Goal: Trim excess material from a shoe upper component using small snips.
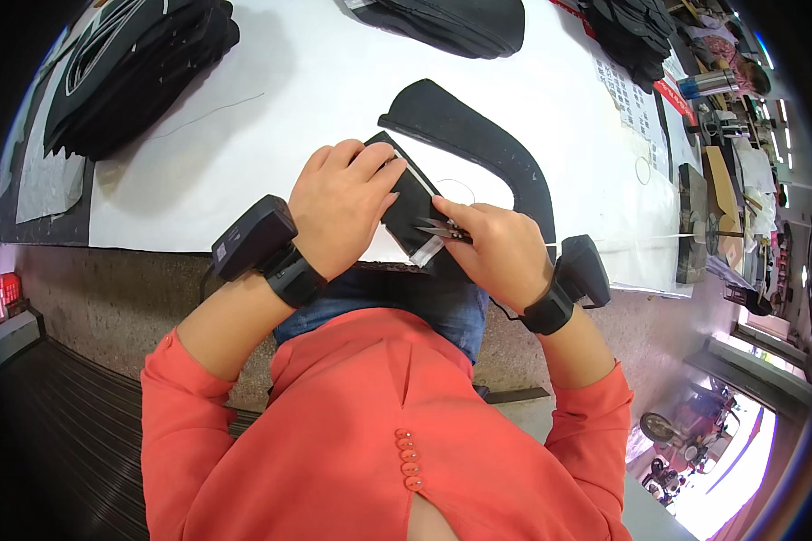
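Near the front edge of the white-covered table, my left hand (341, 203) is closed on a flat black fabric piece (413, 198) with a white strip along one edge. The piece is tilted, with a whitish end (427, 252) at its lower corner. My right hand (501, 252) is closed round small metal thread snips (442, 229), their blades pointing left across the black piece. The right thumb touches the piece's edge. Much of the snips' handle is hidden in the palm. Just beyond both hands lies a curved black panel (478, 140), flat on the table.
Stacks of black pieces sit at the far left (140, 77), the far middle (456, 22) and the far right (632, 36) of the white table cover (280, 54). A loose thread (216, 117) lies left of centre. A dark bar (692, 221) rests at the right edge.
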Demonstrator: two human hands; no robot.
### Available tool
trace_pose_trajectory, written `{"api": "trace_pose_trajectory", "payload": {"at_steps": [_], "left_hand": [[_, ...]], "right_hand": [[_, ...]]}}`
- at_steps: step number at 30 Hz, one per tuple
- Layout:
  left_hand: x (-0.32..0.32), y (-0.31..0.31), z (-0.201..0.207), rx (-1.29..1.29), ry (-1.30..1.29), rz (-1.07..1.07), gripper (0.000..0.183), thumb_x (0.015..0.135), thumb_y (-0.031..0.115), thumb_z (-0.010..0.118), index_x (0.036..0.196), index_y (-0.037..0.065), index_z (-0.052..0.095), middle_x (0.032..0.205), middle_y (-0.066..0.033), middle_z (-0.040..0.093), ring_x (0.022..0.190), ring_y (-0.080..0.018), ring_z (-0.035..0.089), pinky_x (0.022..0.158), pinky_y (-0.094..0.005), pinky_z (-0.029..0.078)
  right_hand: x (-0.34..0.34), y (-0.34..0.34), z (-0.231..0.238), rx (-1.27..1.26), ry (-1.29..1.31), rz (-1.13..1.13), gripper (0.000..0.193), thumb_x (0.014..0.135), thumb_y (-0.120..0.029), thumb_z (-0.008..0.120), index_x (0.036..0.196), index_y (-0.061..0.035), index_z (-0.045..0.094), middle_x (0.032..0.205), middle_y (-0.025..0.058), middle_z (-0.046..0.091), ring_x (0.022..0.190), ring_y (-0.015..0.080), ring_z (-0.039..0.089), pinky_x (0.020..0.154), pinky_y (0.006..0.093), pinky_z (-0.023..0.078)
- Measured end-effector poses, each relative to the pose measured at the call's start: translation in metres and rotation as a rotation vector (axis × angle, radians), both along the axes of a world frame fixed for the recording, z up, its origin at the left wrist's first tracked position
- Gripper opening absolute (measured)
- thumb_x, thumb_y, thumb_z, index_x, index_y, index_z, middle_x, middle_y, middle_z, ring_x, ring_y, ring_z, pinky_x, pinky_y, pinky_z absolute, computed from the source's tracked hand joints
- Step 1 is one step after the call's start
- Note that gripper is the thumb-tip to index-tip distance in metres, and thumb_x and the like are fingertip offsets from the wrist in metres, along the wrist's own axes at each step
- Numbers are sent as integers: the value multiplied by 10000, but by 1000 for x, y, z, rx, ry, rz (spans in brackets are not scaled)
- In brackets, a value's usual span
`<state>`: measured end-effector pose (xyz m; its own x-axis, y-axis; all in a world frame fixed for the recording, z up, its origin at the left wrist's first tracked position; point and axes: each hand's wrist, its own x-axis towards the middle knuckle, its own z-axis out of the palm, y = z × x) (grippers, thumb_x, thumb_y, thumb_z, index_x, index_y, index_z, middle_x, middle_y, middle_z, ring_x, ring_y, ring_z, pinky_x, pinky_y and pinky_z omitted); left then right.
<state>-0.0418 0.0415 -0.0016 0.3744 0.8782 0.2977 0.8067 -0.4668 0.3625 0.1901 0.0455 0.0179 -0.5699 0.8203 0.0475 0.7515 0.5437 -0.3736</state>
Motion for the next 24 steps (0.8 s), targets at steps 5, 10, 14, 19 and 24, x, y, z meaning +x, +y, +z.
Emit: {"api": "trace_pose_trajectory", "payload": {"at_steps": [5,10,14,19,24], "left_hand": [[1,2,-2,67,6,10,375,831,100,741,1199,56,682,1261,-60,634,1188,-297,555,1011,-435,461],[-9,1,0,74,83,-66,420,842,171,758,1237,56,669,1349,-46,617,1296,-303,519,1104,-478,407],[-6,-16,5,13,164,-32,480,829,224,778,1260,53,657,1332,-55,624,1270,-301,532,1115,-500,389],[-13,-48,0,-17,114,-2,500,820,205,775,1278,48,650,1320,-70,625,1256,-308,535,1111,-500,393],[5,-54,-3,17,4,61,510,797,154,771,1282,55,650,1329,-72,610,1272,-315,527,1104,-500,398]], "right_hand": [[-7,-11,-3,-27,93,-113,347,852,-268,759,1173,-140,725,742,77,697,655,264,690,564,378,529],[-9,-19,-6,93,-17,-164,403,835,-324,786,1209,-193,711,716,46,683,593,238,674,521,357,513],[5,-11,2,64,-132,-106,426,831,-322,789,1237,-228,702,720,35,680,605,220,676,514,350,507],[25,4,-1,-14,24,75,426,856,-278,768,1273,-239,694,784,51,711,655,246,683,565,366,517],[20,6,0,-99,91,35,366,864,-245,761,1226,-200,723,844,80,741,697,279,698,612,384,534]]}}
